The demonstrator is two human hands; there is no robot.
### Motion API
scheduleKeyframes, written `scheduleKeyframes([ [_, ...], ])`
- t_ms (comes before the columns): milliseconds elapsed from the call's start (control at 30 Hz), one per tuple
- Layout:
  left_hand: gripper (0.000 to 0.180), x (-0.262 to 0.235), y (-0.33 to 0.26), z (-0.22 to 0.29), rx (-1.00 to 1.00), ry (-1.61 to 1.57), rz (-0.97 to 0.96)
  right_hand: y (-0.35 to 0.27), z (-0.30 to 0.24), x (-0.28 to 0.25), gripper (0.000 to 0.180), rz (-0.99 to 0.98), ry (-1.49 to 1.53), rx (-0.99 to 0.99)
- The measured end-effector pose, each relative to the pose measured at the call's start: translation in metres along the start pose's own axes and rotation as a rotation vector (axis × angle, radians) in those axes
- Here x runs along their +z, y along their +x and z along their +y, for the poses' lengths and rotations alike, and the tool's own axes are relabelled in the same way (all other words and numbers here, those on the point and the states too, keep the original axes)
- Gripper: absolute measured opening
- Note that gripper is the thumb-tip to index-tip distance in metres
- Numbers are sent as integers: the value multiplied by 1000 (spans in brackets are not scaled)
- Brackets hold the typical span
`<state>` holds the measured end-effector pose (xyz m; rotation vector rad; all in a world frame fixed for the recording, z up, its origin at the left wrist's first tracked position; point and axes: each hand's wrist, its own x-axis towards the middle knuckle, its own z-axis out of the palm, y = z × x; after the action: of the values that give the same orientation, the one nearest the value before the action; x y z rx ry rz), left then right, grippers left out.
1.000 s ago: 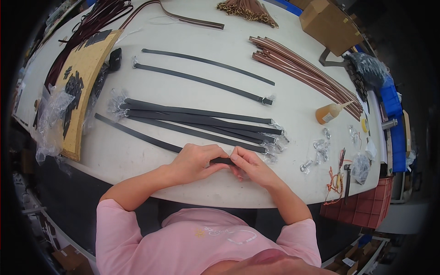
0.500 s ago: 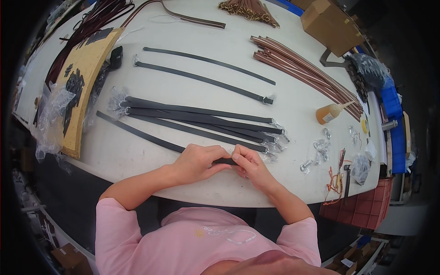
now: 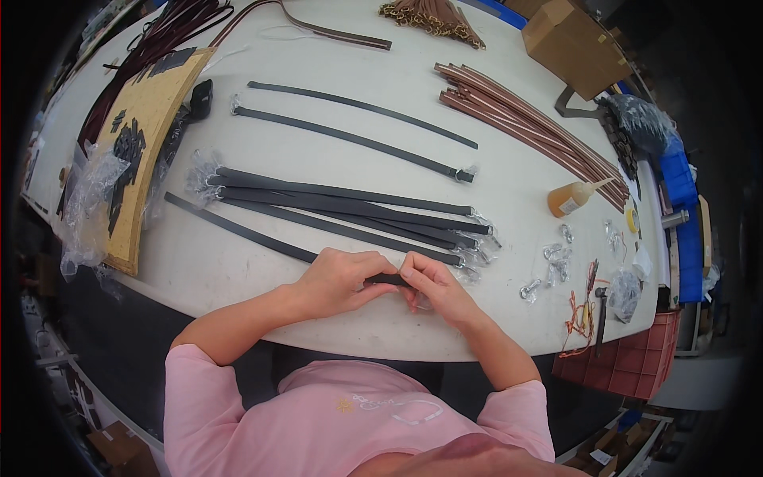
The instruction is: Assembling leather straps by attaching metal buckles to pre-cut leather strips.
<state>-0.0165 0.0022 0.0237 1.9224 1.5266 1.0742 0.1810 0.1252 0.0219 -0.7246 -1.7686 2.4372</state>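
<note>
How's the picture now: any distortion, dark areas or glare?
Head view: the broad white tabletop looks bowed, fisheye-style; head view: corners fall to black; head view: crumpled clear plastic at left glints; head view: bare left hand and bare right hand show no obvious blur.

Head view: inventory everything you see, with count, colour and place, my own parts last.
table: one, white, centre
held strap: one, black, in both hands
strap pile: several, black, beyond hands
separate straps: two, black, farther up
brown straps: many, brown, upper right
dark straps: many, maroon, upper left
brass-clipped pieces: many, brown, far edge
board: one, tan, left
small strips: many, dark, on board
plastic film: uncountable, clear, left
bottle: one, amber, right
clasps: several, silver, right
tape roll: one, yellow, right
wires: several, orange, lower right
box: one, brown, upper right
crate: one, red, lower right
bins: uncountable, blue, right edge
shirt: one, pink, bottom
left hand: one, bare, on strap
right hand: one, bare, on strap
</note>
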Motion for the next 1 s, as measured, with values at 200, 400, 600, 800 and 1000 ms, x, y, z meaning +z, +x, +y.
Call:
scheduleKeyframes([
  [200, 20, 1, -1, -1, 50, 47, 21, 0, -2, -4, 28, -46, -33, 11],
  [400, 19, 3, -2, 0, 45, 68, 26, 0, 1, 0, 28, 3, 82, 15],
  [600, 20, 8, -1, 0, 18, 37, 19, 0, 8, 2, 25, 64, 121, -33],
  [800, 21, 8, 0, -1, -10, 8, 28, 1, 5, 0, 26, 45, 98, -6],
  [1000, 21, 4, 0, 0, -21, 6, 27, 1, 2, 3, 26, 64, 89, 3],
])
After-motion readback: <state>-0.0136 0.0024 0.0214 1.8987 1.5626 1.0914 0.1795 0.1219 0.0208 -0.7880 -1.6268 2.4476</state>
